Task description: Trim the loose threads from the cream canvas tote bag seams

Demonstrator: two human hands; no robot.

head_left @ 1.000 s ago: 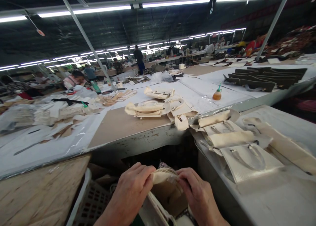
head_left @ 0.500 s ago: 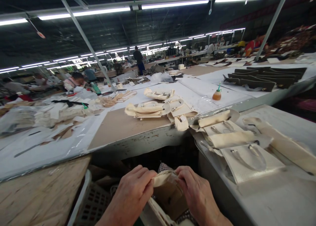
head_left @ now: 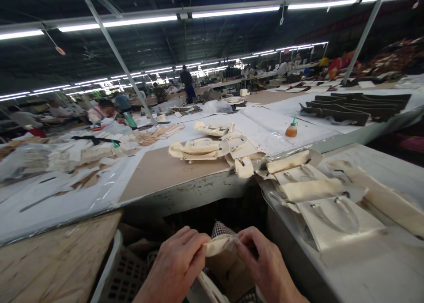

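Note:
Low in front of me is a cream bag [head_left: 220, 245] with its mouth toward me and its inside partly in shadow. My left hand [head_left: 180, 259] pinches the bag's upper edge between thumb and fingers. On the other side of the mouth, my right hand [head_left: 261, 259] grips the same edge with thumb and forefinger. A piece of checked fabric [head_left: 221, 229] sticks up behind the edge, between the hands. The lower part of the bag is cut off by the frame.
Cream handbags [head_left: 341, 219] lie on the right-hand table; more cream bag pieces [head_left: 198, 148] rest on the long table ahead. A glue bottle [head_left: 291, 130] stands near dark panels [head_left: 351, 108]. A plastic basket [head_left: 127, 272] sits left, beside a wooden board [head_left: 49, 259]. People work farther back.
My right hand has shifted its grip slightly, with the thumb and forefinger more extended along the edge. My left hand stays on the edge. The view has tilted a little.

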